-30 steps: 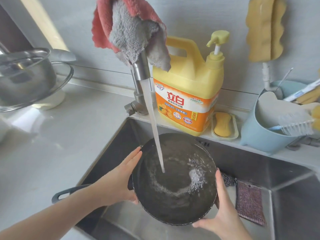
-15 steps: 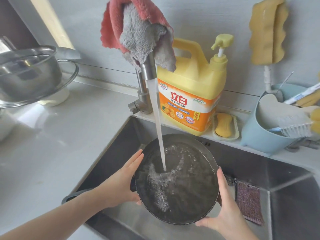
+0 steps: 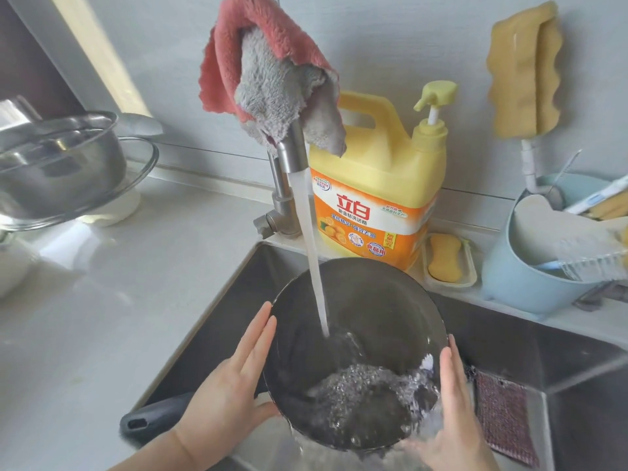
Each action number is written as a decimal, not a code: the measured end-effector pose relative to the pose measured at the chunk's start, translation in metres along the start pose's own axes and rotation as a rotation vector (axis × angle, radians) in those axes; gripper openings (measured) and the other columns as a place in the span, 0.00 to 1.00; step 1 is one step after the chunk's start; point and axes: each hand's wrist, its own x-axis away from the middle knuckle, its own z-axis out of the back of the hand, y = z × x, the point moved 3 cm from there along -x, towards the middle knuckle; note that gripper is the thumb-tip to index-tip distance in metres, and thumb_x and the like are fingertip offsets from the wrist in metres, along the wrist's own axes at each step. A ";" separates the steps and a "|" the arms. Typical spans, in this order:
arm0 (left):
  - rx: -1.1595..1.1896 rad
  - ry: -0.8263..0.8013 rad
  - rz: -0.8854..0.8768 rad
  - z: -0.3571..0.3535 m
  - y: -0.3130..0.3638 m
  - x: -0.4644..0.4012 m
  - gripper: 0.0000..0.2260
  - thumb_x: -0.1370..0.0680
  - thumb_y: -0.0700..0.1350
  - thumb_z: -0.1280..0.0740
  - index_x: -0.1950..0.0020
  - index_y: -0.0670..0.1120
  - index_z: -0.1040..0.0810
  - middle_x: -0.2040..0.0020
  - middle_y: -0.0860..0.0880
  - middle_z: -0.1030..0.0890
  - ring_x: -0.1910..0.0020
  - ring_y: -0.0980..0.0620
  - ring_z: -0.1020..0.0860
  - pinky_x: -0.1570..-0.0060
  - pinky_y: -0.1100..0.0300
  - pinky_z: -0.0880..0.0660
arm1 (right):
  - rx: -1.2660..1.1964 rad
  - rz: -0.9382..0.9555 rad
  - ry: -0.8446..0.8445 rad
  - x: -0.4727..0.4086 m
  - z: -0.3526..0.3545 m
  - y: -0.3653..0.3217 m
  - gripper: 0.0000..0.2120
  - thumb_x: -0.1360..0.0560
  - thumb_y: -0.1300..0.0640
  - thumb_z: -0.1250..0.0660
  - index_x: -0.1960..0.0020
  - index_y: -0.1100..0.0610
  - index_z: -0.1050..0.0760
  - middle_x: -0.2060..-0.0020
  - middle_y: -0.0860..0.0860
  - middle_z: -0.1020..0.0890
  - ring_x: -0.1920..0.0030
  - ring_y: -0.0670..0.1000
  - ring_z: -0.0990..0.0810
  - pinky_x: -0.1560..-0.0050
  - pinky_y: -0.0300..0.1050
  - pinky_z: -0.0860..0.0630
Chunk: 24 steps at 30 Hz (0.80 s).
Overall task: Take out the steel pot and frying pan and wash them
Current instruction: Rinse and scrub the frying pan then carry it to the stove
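Observation:
The dark frying pan (image 3: 373, 328) is held over the sink (image 3: 509, 338) under the running tap (image 3: 292, 154), tipped toward me so water pools and spills at its near right rim. My left hand (image 3: 231, 385) presses flat against the pan's left side with straight fingers. My right hand (image 3: 452, 413) cups the right rim, fingers straight, with water running over it. The pan's grey handle (image 3: 153, 418) sticks out to the lower left. The steel pot (image 3: 57, 164) stands on the counter at the far left.
A pink and grey cloth (image 3: 272, 79) hangs over the tap. A yellow detergent jug (image 3: 377, 185), a soap dish (image 3: 448, 260) and a blue tub of brushes (image 3: 530, 277) line the back ledge. A purple scouring pad (image 3: 503, 416) lies in the sink at right.
The pan has tilted toward me and to the right. The water has run from the middle to the near right rim and spills over my right hand.

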 end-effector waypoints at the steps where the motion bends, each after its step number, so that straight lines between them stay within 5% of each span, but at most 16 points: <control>1: -0.014 0.031 -0.007 0.000 0.002 0.000 0.45 0.31 0.66 0.36 0.21 0.45 0.47 0.20 0.48 0.47 0.64 0.53 0.20 0.67 0.69 0.28 | 0.075 -0.010 0.007 -0.003 0.001 0.002 0.70 0.42 0.77 0.25 0.23 0.36 0.65 0.22 0.36 0.59 0.26 0.31 0.48 0.42 0.57 0.22; 3: -0.057 0.099 -0.036 -0.001 0.004 0.002 0.49 0.35 0.61 0.26 0.22 0.43 0.46 0.21 0.45 0.46 0.56 0.47 0.18 0.62 0.63 0.22 | 0.182 -0.068 -0.025 -0.010 -0.001 0.004 0.75 0.47 0.77 0.21 0.22 0.38 0.65 0.22 0.37 0.61 0.32 0.45 0.31 0.64 0.53 0.19; 6: -0.139 0.186 -0.069 -0.006 0.000 0.005 0.54 0.39 0.53 0.18 0.23 0.43 0.45 0.20 0.44 0.49 0.48 0.47 0.20 0.56 0.60 0.21 | 0.256 -0.023 -0.024 -0.018 0.000 0.001 0.73 0.52 0.63 0.13 0.21 0.46 0.56 0.23 0.37 0.63 0.33 0.52 0.33 0.53 0.47 0.21; 9: -0.148 0.286 -0.104 -0.003 0.004 0.007 0.39 0.28 0.58 0.32 0.24 0.43 0.44 0.21 0.43 0.49 0.44 0.50 0.26 0.54 0.61 0.23 | 0.362 0.088 0.053 -0.027 0.002 -0.003 0.71 0.55 0.54 0.12 0.23 0.54 0.52 0.21 0.42 0.61 0.30 0.58 0.41 0.41 0.65 0.31; 13: -0.140 0.400 -0.101 0.001 0.004 0.008 0.36 0.25 0.60 0.35 0.26 0.42 0.43 0.21 0.43 0.47 0.46 0.49 0.25 0.54 0.61 0.24 | 0.432 0.171 0.122 -0.038 0.007 -0.010 0.74 0.56 0.50 0.12 0.21 0.54 0.52 0.21 0.45 0.59 0.32 0.64 0.38 0.38 0.65 0.29; 15: -0.119 0.433 -0.083 0.003 0.003 0.009 0.37 0.25 0.62 0.36 0.25 0.42 0.43 0.21 0.43 0.46 0.45 0.48 0.25 0.54 0.61 0.24 | 0.442 0.218 0.155 -0.043 0.011 -0.012 0.73 0.51 0.47 0.14 0.20 0.50 0.57 0.20 0.48 0.57 0.31 0.68 0.36 0.45 0.72 0.27; 17: -0.091 0.454 -0.067 0.004 0.002 0.010 0.38 0.24 0.63 0.37 0.24 0.42 0.45 0.21 0.43 0.46 0.43 0.47 0.26 0.51 0.60 0.26 | 0.429 0.309 0.178 -0.049 0.019 -0.021 0.57 0.36 0.34 0.27 0.20 0.51 0.57 0.20 0.48 0.57 0.28 0.66 0.38 0.41 0.70 0.30; 19: -0.073 0.478 -0.073 0.005 0.002 0.011 0.39 0.24 0.64 0.38 0.22 0.42 0.47 0.21 0.43 0.46 0.38 0.47 0.28 0.50 0.59 0.26 | 0.412 0.369 0.187 -0.055 0.024 -0.028 0.48 0.28 0.27 0.45 0.20 0.55 0.55 0.20 0.48 0.56 0.21 0.54 0.50 0.28 0.55 0.37; 21: -0.083 0.493 -0.073 0.006 0.001 0.011 0.41 0.24 0.63 0.36 0.21 0.44 0.49 0.21 0.42 0.46 0.37 0.46 0.29 0.54 0.58 0.22 | 0.386 0.366 0.231 -0.060 0.026 -0.032 0.52 0.30 0.28 0.41 0.20 0.55 0.59 0.20 0.48 0.56 0.21 0.46 0.57 0.26 0.49 0.48; 24: -0.083 0.512 -0.100 0.002 0.001 0.013 0.41 0.28 0.59 0.32 0.22 0.45 0.47 0.21 0.42 0.47 0.34 0.45 0.30 0.49 0.57 0.24 | 0.424 0.330 0.253 -0.056 0.021 -0.028 0.67 0.42 0.37 0.21 0.20 0.54 0.61 0.20 0.48 0.56 0.21 0.44 0.57 0.26 0.52 0.49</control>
